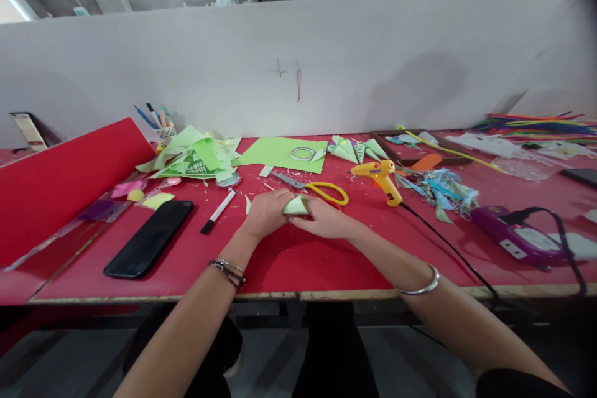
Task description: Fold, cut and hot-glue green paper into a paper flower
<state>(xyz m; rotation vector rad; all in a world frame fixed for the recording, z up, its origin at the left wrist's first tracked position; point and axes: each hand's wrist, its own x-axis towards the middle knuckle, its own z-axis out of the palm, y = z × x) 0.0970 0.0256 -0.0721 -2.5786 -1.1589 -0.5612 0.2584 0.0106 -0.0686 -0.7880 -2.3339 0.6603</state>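
A small light green paper piece [295, 206], curled like a cone, is between my two hands near the middle of the red table. My left hand [269, 211] is closed on its left side, fingers bent. From the right, my right hand [324, 217] grips the same piece, its thumb pointing left under the paper. Just beyond my hands lie scissors with yellow handles [329, 191], blades pointing up and left. A small green scrap [248, 204] rests beside my left hand. The paper partly hides the fingertips.
A yellow glue gun [382, 179] stands right of the scissors, its cord running to a purple power strip [522, 239]. A marker [218, 211] and black phone [149, 239] lie left. Behind are green paper scraps [198, 155], a tape roll [303, 153] and finished-looking paper cones [342, 148].
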